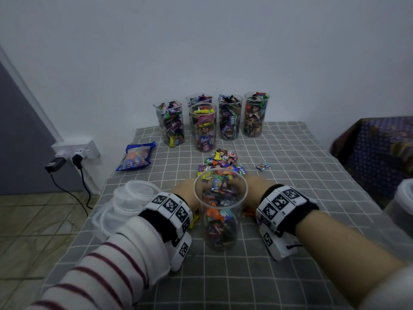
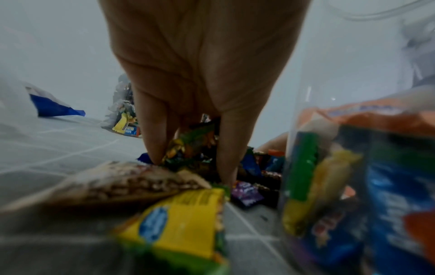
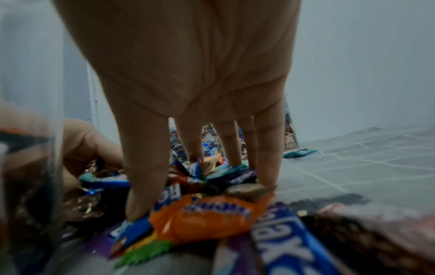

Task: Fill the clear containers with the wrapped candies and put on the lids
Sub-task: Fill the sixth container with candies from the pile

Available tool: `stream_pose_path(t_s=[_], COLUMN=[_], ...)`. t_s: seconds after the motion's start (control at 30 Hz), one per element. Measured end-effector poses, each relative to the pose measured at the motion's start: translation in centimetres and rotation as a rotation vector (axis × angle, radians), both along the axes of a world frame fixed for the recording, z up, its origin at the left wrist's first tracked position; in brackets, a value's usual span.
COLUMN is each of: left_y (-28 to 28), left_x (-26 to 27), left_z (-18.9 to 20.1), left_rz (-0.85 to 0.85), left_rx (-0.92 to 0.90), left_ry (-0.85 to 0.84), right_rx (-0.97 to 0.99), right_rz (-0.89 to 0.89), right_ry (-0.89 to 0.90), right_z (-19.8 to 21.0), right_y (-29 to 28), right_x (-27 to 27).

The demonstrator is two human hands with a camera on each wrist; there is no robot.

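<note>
A clear container (image 1: 221, 211), partly filled with wrapped candies, stands uncovered at the table's front centre. Right behind it lies a loose pile of wrapped candies (image 1: 221, 159). My left hand (image 1: 185, 190) reaches into the pile from the left; in the left wrist view its thumb and fingers (image 2: 155, 148) pinch a bunch of candies (image 2: 190, 147) beside the container wall (image 2: 306, 130). My right hand (image 1: 252, 186) reaches in from the right, its thumb and fingers (image 3: 266, 158) clawed round several candies (image 3: 207, 214). In the head view the container hides both hands' fingertips.
Several full, lidless containers (image 1: 230, 117) stand at the back by the wall. A stack of clear lids (image 1: 131, 202) lies at the left edge, a blue candy bag (image 1: 136, 159) behind it. One stray candy (image 1: 263, 166) lies to the right. Grey checked cloth (image 1: 290, 153) covers the table.
</note>
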State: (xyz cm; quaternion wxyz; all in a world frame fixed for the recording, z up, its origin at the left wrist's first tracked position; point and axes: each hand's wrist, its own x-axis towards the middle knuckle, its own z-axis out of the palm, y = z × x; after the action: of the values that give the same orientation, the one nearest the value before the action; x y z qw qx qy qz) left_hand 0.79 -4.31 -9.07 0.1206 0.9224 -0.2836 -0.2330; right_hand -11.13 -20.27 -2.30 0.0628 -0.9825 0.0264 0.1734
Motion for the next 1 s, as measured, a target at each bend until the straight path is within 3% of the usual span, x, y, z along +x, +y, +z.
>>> stream_pose_path(t_s=[0.07, 0.4, 0.8, 1.0], left_y=[0.2, 1.1, 1.3, 2.4], left_x=[-1.6, -5.1, -6.9, -7.4], left_z=[2.4, 5.6, 7.9, 9.5], left_rz=[0.009, -0.056, 0.029, 0.156], left_rx=[0.015, -0.016, -0.103, -0.257], left_ry=[-0.036, -0.269, -0.289, -0.284], right_rx=[0.004, 0.059, 0.067, 0.268], right_rz=[-0.027, -0.035, -0.12, -0.21], right_ry=[-0.032, -0.101, -0.202, -0.299], right_z=[0.1, 0.3, 0.7, 1.2], right_y=[0.0, -0.1, -0.4, -1.0], right_x=[-0.4, -0.9, -1.2, -1.9])
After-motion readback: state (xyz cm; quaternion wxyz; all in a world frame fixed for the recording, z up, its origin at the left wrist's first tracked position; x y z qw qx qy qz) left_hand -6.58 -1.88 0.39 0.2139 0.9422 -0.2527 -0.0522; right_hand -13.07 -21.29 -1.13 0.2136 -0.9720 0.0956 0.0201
